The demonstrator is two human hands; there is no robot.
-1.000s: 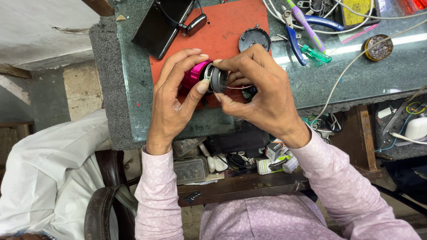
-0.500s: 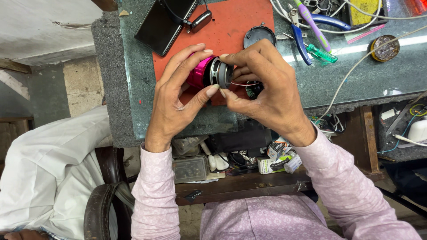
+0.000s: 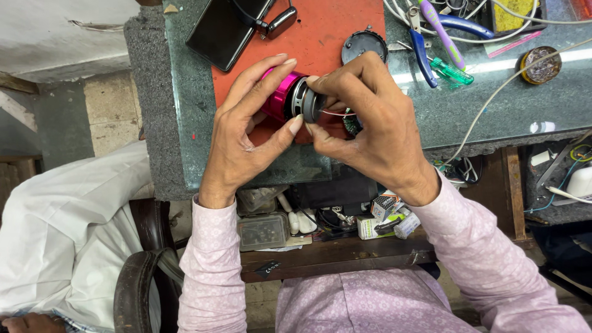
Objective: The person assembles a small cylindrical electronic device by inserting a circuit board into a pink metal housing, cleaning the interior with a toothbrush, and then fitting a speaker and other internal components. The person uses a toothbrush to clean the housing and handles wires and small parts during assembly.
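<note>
My left hand (image 3: pixel 243 132) grips a small magenta cylindrical speaker body (image 3: pixel 280 95) above an orange mat (image 3: pixel 320 31). My right hand (image 3: pixel 364 117) pinches a dark round driver part (image 3: pixel 306 105) at the cylinder's open end, touching it. Thin red wires (image 3: pixel 336 114) run from that end under my right fingers. A green circuit board piece (image 3: pixel 351 123) peeks out beneath my right hand.
A black phone (image 3: pixel 225 28) with a cable lies at the mat's upper left, a round black cap (image 3: pixel 362 44) to the right. Pliers with blue handles (image 3: pixel 425 46), a green screwdriver (image 3: pixel 453 71), a solder tin (image 3: pixel 539 65) and cables lie on the green benchtop. A person in white sits at left.
Both hands with the speaker have drifted slightly upward and right in view; the right fingers have shifted around the round part at the cylinder's end.
</note>
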